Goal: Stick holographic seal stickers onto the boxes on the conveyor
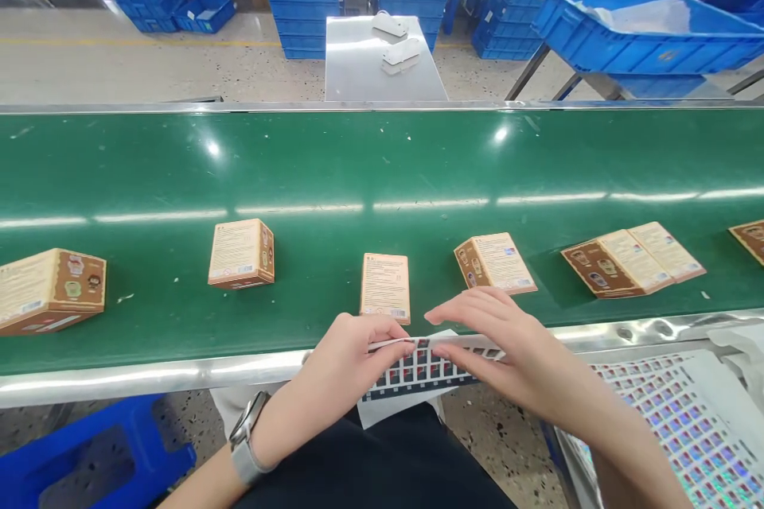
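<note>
My left hand (364, 354), with a watch on its wrist, pinches a sheet of small stickers (430, 366) along its upper edge. The sheet is tilted over my lap at the belt's near edge, and a white backing sheet (385, 411) shows below it. My right hand (504, 338) hovers over the sheet's right part, its thumb and fingers apart; whether the thumb touches the sheet I cannot tell. Just beyond my hands a small cream-and-brown box (385, 286) lies on the green belt (322, 167). A similar box (498, 262) lies behind my right fingers and bears a small shiny sticker.
Further boxes lie along the belt, at left (242, 253) and right (633, 258). Printed sticker sheets (686, 413) lie at lower right. A metal rail (239, 371) edges the belt. Beyond stand a metal table (358, 64) and stacked blue crates (302, 0); a blue stool (119, 445) is lower left.
</note>
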Tool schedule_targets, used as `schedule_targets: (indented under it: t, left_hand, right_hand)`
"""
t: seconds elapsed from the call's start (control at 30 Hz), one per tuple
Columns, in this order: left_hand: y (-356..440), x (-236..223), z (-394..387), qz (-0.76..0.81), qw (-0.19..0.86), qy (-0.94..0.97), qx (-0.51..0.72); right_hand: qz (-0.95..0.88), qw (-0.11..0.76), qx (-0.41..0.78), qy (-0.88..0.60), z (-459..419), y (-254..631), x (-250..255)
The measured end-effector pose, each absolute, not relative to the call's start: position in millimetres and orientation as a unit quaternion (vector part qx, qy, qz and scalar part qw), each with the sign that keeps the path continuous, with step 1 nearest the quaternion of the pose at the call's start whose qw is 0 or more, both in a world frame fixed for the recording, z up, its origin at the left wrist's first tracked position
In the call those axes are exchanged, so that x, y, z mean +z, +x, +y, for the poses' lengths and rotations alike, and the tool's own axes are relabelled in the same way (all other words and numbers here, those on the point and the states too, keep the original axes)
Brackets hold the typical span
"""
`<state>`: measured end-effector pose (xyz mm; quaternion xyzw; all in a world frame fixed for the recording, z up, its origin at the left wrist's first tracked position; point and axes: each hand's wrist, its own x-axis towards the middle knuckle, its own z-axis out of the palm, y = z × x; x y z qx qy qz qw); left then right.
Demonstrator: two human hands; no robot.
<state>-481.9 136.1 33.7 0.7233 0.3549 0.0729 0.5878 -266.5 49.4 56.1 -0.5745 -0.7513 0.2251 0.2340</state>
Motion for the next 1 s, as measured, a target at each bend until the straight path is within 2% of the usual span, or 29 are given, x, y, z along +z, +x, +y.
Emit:
schedule_targets:
  t: [0.2,0.3,0.47,0.6,0.73,1.0]
  left_hand:
    - [-490,34,137,0.362,0.589,0.720,0.053]
    - [-494,34,139,0.350,0.589,0.727,0.047]
    - [-494,32,143,0.317,0.591,0.741,0.034]
    - [-489,30,145,0.327,0.590,0.738,0.031]
    - [-479,27,146,0.338,0.587,0.735,0.024]
    - [-455,24,143,0.305,0.566,0.766,0.012]
  right_hand:
    - [-0.798,0.243,0.100,-0.542,51,-300,55]
    - [-0.772,0.262,0.122,-0.566,47,-307,52]
    - [-0.690,0.292,0.225,-0.623,43,-307,49]
    - [-0.693,0.320,0.166,-0.624,43,-308,44]
    - [-0.714,0.313,0.100,-0.619,38,-306,37]
    - [-0.684,0.322,0.142,-0.639,30,-276,30]
